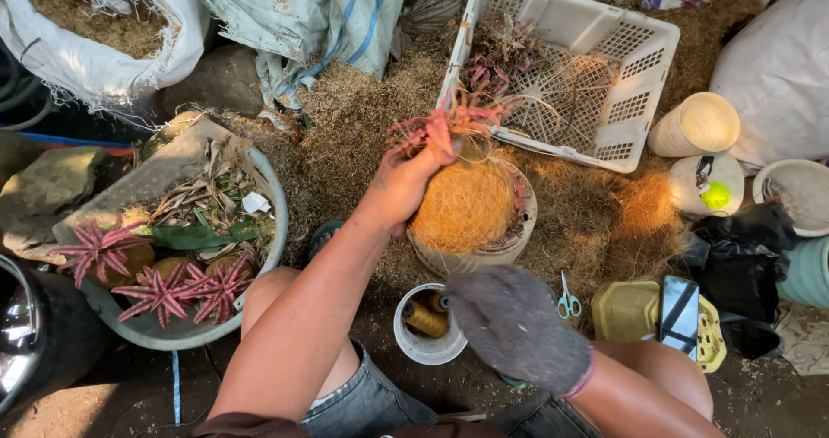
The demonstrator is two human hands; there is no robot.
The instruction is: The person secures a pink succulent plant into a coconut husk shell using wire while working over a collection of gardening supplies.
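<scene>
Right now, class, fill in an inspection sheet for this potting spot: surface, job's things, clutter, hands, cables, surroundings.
Surface: ground strewn with coconut fibre.
Job's things: red star-shaped plant held over a fibre ball in a round pot.
Clutter: scissors, phone, cup of twine, white crate.
Hands: bare left hand grips the plant; gloved right hand holds nothing.
Cables: nothing seen.
Surroundings: basin of red plants, white sacks.
</scene>
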